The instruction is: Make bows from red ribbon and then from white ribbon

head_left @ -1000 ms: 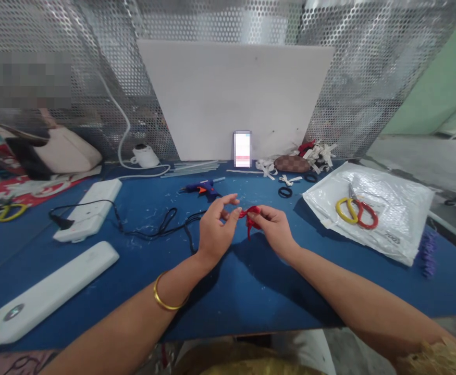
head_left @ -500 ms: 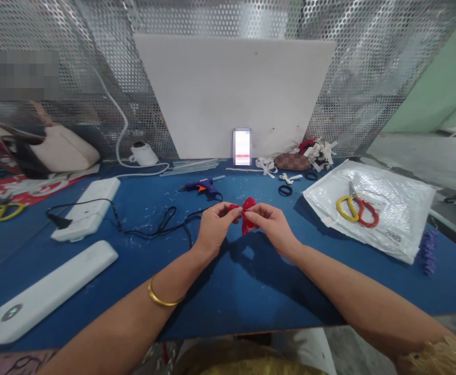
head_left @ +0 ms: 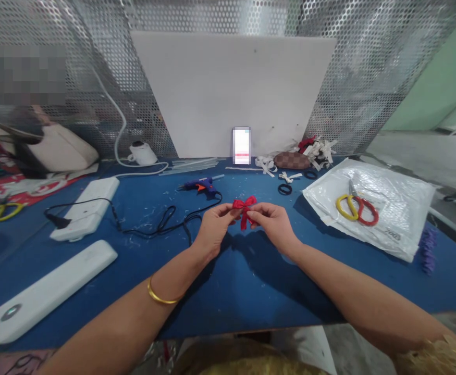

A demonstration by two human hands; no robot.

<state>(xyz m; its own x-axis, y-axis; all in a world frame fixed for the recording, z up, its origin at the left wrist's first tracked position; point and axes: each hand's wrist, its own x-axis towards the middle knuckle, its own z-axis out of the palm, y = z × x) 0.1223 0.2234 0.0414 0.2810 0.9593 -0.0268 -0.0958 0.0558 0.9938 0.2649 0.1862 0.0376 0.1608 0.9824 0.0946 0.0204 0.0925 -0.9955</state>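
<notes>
A small red ribbon bow (head_left: 244, 206) is held above the blue table (head_left: 228, 291) between both my hands. My left hand (head_left: 213, 226) pinches its left loop with the fingertips. My right hand (head_left: 273, 224) pinches the right side, fingers closed on the ribbon. The bow's two loops stand up and its tails hang down between my thumbs. A gold bangle sits on my left forearm.
A blue glue gun (head_left: 201, 186) with a black cord lies just behind my hands. Scissors (head_left: 356, 207) rest on a plastic bag (head_left: 392, 219) at the right. White power strips (head_left: 82, 207) lie left. Black hair ties (head_left: 284, 189), white bows and a phone (head_left: 241, 145) stand against the white board.
My left hand closed onto the ribbon and both hands pulled it apart. The red ribbon went from a loose bunch to a shaped bow with two loops.
</notes>
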